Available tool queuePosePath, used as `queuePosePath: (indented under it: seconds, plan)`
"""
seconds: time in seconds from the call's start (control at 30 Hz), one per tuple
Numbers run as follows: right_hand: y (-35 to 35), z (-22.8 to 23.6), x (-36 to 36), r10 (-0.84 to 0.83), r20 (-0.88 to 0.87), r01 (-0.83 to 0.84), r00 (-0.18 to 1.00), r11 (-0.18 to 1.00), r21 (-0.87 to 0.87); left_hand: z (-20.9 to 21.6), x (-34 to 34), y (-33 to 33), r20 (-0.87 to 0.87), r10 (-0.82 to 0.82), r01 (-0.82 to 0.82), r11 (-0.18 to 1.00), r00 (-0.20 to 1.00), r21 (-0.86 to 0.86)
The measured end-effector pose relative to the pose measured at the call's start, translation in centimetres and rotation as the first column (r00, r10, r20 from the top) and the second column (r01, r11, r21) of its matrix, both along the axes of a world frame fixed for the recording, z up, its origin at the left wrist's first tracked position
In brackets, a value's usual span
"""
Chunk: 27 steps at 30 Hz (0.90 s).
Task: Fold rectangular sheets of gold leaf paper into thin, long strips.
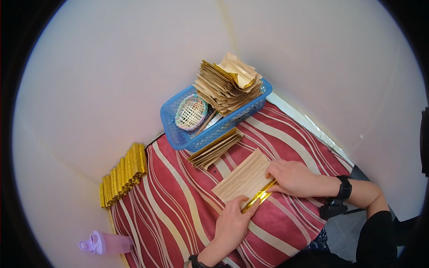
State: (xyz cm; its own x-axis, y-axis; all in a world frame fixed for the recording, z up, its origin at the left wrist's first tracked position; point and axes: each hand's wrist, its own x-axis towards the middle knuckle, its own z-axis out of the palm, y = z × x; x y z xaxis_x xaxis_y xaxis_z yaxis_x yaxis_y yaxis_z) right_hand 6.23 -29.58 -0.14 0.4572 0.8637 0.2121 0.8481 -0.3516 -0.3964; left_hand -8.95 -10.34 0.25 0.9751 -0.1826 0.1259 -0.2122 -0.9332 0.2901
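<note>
1. Tan paper sheet (243, 180), ribbed with fine parallel lines, lies flat on the bench (178, 201), which is covered by a red cloth with cream stripes.
2. Gold foil strip (258, 196) runs along the near edge of the sheet, shiny and narrow, slanting from lower left to upper right between the two hands.
3. Left hand (231, 223): fingers closed on the lower end of the foil strip, thumb pressing at the sheet's near corner. Forearm enters from the lower edge; a dark wristband shows at the wrist.
4. Right hand (292, 177): palm down, fingers bent and pinching the upper end of the strip while resting on the sheet's right edge. A black watch (344, 187) sits on this wrist, above a dark sleeve.
5. Blue plastic basket (178, 134) stands at the far end of the bench, well apart from the hands. It holds a thick, fanned stack of tan papers (225, 87) on its right side and a small woven basket (191, 111) on its left.
6. Small fan of tan and gold sheets (214, 148) lies on the cloth just in front of the blue basket, between it and the worked sheet.
7. Row of finished gold folded pieces (123, 174) lines the left edge of the bench.
8. Lilac bottle (105, 243) lies on its side off the bench, at lower left.
</note>
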Motion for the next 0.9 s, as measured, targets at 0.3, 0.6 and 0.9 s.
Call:
queuePosePath:
  seconds: [0.3, 0.6, 0.9]
  plan:
    - [-1.4, 0.2, 1.4, 0.077, 0.252, -0.101, 0.965, 0.991, 0.086, 0.2, -1.9, 1.3, 0.214, -0.056, 0.020, 0.986, 0.975, 0.167]
    - [-2.1, 1.7, -1.3, 0.342, 0.106, -0.341, 0.934, 0.940, -0.027, 0.6, 0.5, 1.6, 0.355, 0.144, -0.204, 0.969, 0.924, 0.137]
    - [0.6, 2.9, -1.7, 0.546, -0.247, -0.573, 0.801, 0.818, -0.051, -0.8, 4.1, 1.9, 0.200, 0.063, -0.058, 0.998, 0.978, -0.035]
